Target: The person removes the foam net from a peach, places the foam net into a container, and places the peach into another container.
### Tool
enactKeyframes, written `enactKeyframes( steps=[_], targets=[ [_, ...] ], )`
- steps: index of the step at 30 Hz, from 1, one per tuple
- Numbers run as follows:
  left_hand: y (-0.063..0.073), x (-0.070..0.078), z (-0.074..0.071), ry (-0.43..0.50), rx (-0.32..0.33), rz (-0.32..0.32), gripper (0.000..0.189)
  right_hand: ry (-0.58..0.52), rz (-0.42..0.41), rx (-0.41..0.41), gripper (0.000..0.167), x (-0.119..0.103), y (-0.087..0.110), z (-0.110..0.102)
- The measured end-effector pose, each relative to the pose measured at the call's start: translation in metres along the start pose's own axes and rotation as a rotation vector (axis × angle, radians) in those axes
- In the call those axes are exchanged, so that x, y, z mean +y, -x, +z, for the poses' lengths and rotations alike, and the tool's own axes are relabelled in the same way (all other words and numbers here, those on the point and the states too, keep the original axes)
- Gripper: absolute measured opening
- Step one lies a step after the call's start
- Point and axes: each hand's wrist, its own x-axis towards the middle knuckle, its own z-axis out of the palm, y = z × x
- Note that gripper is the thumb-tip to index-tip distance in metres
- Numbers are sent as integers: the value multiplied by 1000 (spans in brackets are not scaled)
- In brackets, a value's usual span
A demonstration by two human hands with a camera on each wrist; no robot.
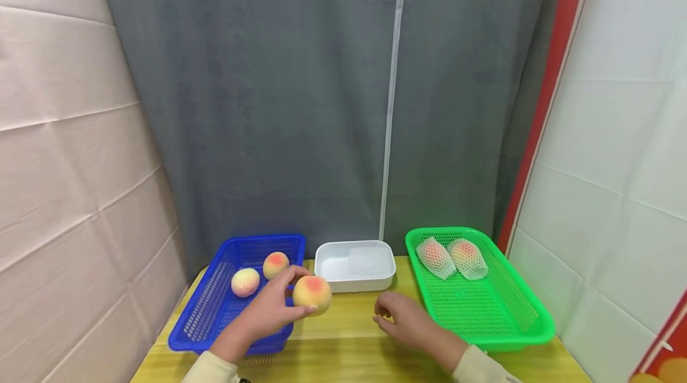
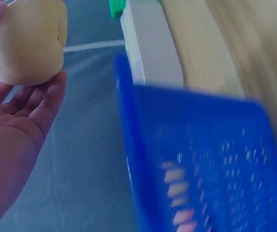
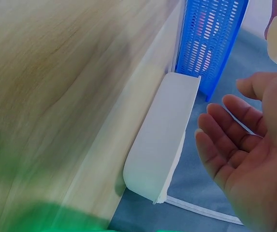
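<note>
Left hand [image 1: 272, 306]: fingers clamped on peach [image 1: 312, 295], front-left of tray [image 1: 362, 285].
Right hand [image 1: 405, 318]: fingers loosely curled, front-right of tray.

High head, close wrist views, blue basket [image 1: 204, 302] throughout

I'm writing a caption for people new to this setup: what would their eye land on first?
Probably the vivid green basket on the right and the deep blue basket on the left, with a white tray between them. Next, likely, the peach in the left hand, then the two net-wrapped peaches toward the green basket's far end.
</note>
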Motion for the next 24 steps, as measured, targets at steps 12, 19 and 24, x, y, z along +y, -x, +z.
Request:
enactKeyframes(
  steps=[12, 19, 24],
  targets=[
    [-3, -13, -50, -64, 65, -85, 60, -12, 6, 1, 21, -2, 3, -1],
    [-10, -28, -74, -128, 108, -115, 57, -22, 20, 10, 20, 0, 5, -1],
    [-15, -42, -88, -217, 163, -120, 55, -23, 8, 10, 21, 2, 7, -1]
  ],
)
